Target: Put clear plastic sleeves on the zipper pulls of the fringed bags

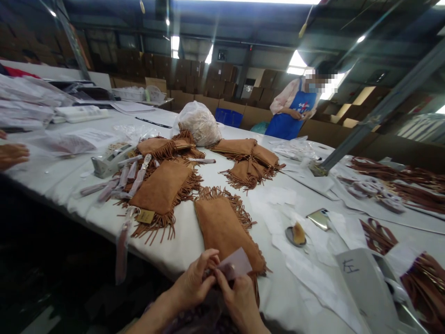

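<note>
At the front edge of the table my left hand (196, 280) and my right hand (239, 297) are close together, fingers pinched. A pale slip of paper (241, 260) stands out of my right hand's grip, with a small shiny piece beside it. What my left fingertips pinch is too small and covered to make out. Just beyond them lies a brown fringed suede pouch (222, 222), partly hidden by the hands and slip. Left of it is another fringed pouch (163, 185) with a yellow tag (145, 216) and a plastic-wrapped strap (121, 246) hanging over the edge.
More fringed pouches (239, 147) lie farther back by a stuffed plastic bag (198, 123). Tape dispensers (368, 287) stand right and left. A phone (319, 219), a small dish (291, 235) and brown straps (413, 190) are right. A person in a blue apron (294, 113) stands beyond; another person's hand (14, 155) shows left.
</note>
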Demonstrator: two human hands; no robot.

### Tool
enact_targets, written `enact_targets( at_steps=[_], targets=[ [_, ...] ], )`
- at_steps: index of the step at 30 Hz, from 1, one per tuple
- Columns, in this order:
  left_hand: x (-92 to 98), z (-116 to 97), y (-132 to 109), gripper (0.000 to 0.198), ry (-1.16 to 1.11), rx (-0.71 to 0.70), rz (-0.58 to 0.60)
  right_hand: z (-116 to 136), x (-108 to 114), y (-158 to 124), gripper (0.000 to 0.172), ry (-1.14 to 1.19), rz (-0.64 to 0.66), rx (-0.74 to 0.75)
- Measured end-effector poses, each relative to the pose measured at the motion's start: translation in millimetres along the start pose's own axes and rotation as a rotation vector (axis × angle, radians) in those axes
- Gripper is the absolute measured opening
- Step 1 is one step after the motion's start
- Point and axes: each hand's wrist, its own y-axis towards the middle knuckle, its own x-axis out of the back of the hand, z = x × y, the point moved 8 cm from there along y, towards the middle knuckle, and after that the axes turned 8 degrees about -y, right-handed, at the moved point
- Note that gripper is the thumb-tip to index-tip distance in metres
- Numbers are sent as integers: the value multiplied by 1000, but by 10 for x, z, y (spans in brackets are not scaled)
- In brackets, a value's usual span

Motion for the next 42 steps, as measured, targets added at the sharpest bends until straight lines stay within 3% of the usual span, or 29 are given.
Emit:
enact_targets(
  at_steps=[4,6,7,10,12,16,21,23,26,30,34,39,42],
  targets=[
    [150,-117,-83,43,-19,63,-86,30,-57,-67,28,-5,-50,45],
    [267,-79,-206,32,-129,250,-207,161,-89,-117,25,-60,-84,173],
    [276,-12,-301,41,-240,394,-239,266,-109,-159,23,-114,-116,282],
    [67,152,-632,61,-612,791,-162,549,-205,-336,21,-304,-209,603],
    [-8,180,-753,55,-650,862,-88,596,-252,-398,22,-368,-215,687],
    [159,277,-786,45,-401,814,-91,447,-183,-359,36,-476,-201,634],
    [345,204,-606,39,78,568,-20,262,-143,-322,29,-500,-181,578],
    [310,215,-569,30,62,554,-22,250,-162,-339,29,-463,-193,592],
    [305,291,-557,17,-9,578,-145,239,-175,-351,32,-414,-206,599],
    [345,341,-570,17,45,564,-282,225,-162,-349,33,-357,-181,613],
    [268,214,-515,19,98,507,-261,207,-143,-346,33,-305,-171,629],
    [196,-83,-236,18,426,385,-206,183,-122,-373,33,-219,-163,663],
    [231,-72,-69,15,439,401,-171,175,-96,-371,37,-164,-118,634]
  ],
)
